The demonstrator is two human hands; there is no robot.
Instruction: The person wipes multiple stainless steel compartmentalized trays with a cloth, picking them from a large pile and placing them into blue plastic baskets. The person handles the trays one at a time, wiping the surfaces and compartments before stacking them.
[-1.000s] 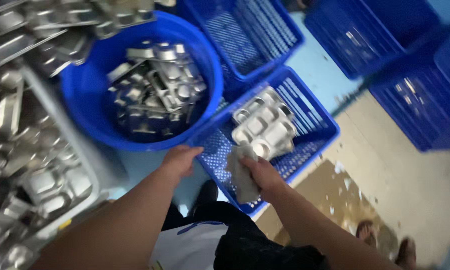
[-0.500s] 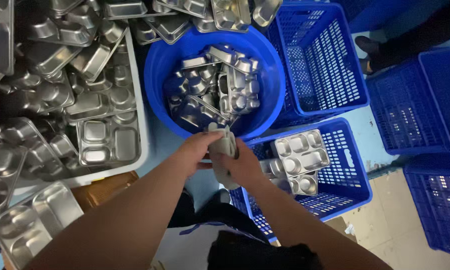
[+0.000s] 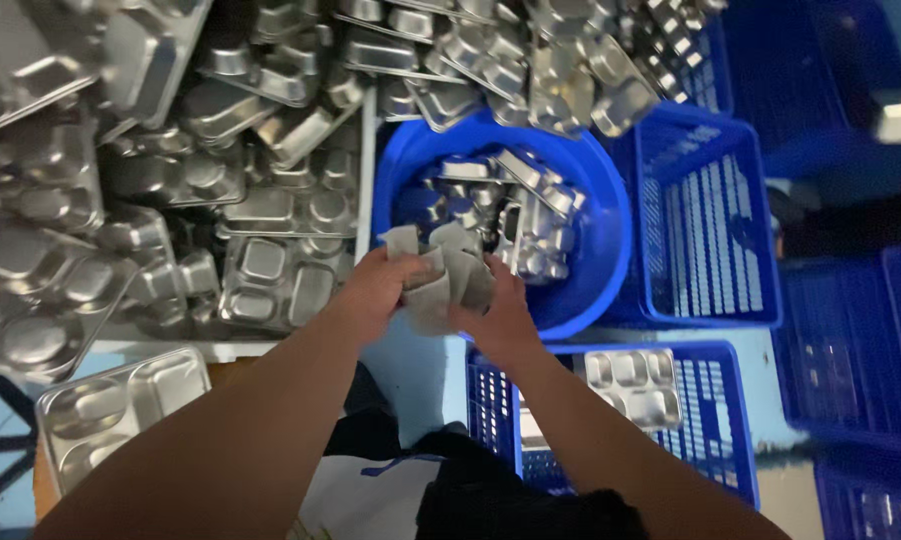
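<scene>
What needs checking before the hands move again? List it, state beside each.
1. Grey cloth gripped by both hands: ok.
2. Left hand and right hand free of other items: ok.
3. Round blue tub holds metal trays: ok.
4. Blue crate near the right hand has room beside its stacked trays: ok.
5. Cloth wet or dry: cannot tell.

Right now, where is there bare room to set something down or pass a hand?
The blue crate right of the round blue tub looks empty. The lower crate is bare beside its tray stack. The tub and the tray pile on the left are crowded. Both hands grip a grey cloth.
</scene>
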